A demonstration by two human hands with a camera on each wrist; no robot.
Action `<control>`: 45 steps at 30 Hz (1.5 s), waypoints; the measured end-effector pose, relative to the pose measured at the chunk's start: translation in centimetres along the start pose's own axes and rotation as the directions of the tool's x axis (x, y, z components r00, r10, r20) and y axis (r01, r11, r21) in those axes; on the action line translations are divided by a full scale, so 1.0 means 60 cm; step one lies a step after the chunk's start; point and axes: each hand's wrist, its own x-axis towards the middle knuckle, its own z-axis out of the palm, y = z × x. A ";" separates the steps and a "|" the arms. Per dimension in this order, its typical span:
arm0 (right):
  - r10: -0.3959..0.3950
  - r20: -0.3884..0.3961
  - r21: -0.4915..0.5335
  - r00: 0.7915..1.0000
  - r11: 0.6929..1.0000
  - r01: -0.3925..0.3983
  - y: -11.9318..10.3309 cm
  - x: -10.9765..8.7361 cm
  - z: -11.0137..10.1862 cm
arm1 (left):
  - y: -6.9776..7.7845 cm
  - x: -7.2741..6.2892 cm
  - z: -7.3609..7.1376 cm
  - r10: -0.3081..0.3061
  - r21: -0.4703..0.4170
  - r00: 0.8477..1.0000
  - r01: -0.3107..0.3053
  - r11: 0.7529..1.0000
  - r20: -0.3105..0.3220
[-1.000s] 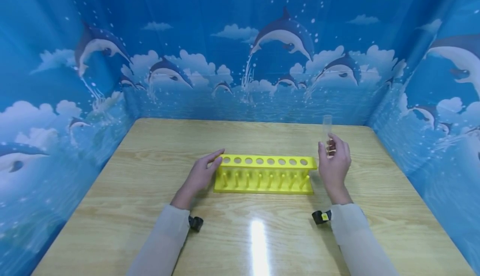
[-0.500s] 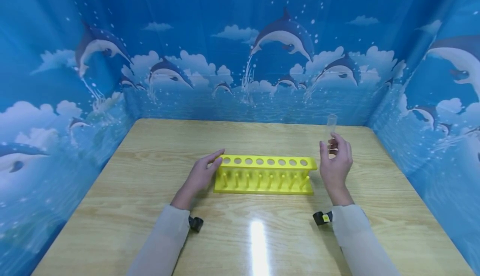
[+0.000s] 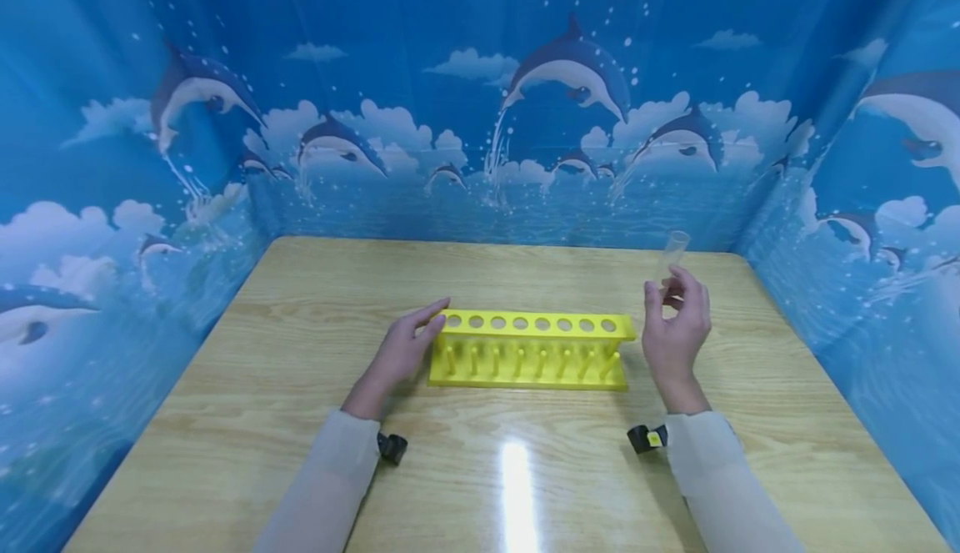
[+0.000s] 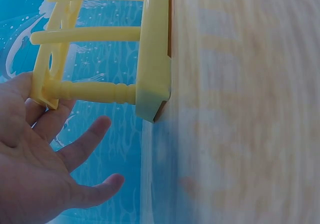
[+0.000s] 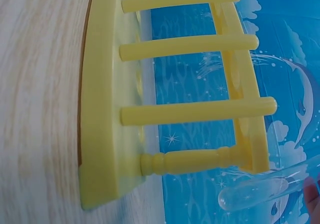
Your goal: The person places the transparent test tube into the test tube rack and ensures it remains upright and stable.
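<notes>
A yellow test tube rack (image 3: 531, 354) stands upright on the table, with a row of holes along its top bar and pegs below. My left hand (image 3: 405, 346) holds the left end of that bar between thumb and fingers; in the left wrist view its other fingers spread loosely. Just right of the rack, my right hand (image 3: 677, 324) pinches a clear test tube (image 3: 674, 248), which leans with its open end up and to the right. In the right wrist view the tube's rounded end (image 5: 237, 198) hangs beside the rack's end post, apart from it, and only a fingertip shows.
The wood-grain table (image 3: 337, 486) runs out around the rack on every side. A blue curtain (image 3: 420, 52) printed with dolphins rises behind the table's far edge and along both sides. Light glares on the tabletop in front of the rack.
My right hand has shifted slightly to the right, and the test tube's open end has tipped from near upright towards the right. The left hand and the rack have stayed in place.
</notes>
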 end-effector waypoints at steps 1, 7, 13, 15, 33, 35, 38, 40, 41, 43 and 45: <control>-0.005 -0.007 0.004 1.000 1.000 0.005 0.000 0.000 0.000 | 0.000 0.000 0.000 0.000 0.000 1.000 0.000 1.000 0.000; -0.017 -0.033 0.022 0.999 1.000 0.018 -0.005 0.001 -0.004 | 0.000 0.000 0.000 -0.001 -0.001 1.000 0.001 1.000 0.002; -0.022 -0.061 0.062 0.998 0.998 0.026 -0.015 0.006 -0.006 | 0.000 0.000 0.001 -0.008 0.000 1.000 0.008 1.000 0.001; -0.029 -0.069 0.073 0.997 0.997 0.034 -0.017 0.006 -0.007 | 0.000 0.000 0.001 -0.002 0.001 1.000 0.002 1.000 0.000; -0.072 -0.140 0.293 0.988 0.950 0.111 -0.037 0.010 -0.005 | 0.003 0.000 0.000 0.015 0.000 1.000 -0.015 1.000 -0.004; -0.067 -0.133 0.302 0.989 0.947 0.105 -0.033 0.008 -0.003 | 0.002 0.000 0.000 0.021 -0.002 1.000 -0.021 1.000 -0.005; -0.063 -0.126 0.318 0.990 0.943 0.101 -0.032 0.006 -0.002 | 0.002 0.001 0.000 0.020 -0.006 1.000 -0.021 1.000 -0.004; -0.061 -0.128 0.328 0.990 0.939 0.100 -0.034 0.004 -0.002 | 0.002 0.000 0.000 0.020 -0.009 1.000 -0.020 1.000 -0.001; -0.062 -0.129 0.331 0.990 0.938 0.101 -0.035 0.004 -0.002 | 0.002 0.001 0.001 0.015 -0.008 1.000 -0.015 1.000 -0.001; -0.069 -0.127 0.337 0.989 0.935 0.109 -0.036 0.003 -0.002 | 0.002 0.000 0.001 0.015 -0.006 1.000 -0.015 1.000 0.001; -0.077 -0.126 0.346 0.989 0.931 0.117 -0.037 0.001 -0.001 | 0.002 0.000 0.000 0.012 -0.006 1.000 -0.012 1.000 -0.002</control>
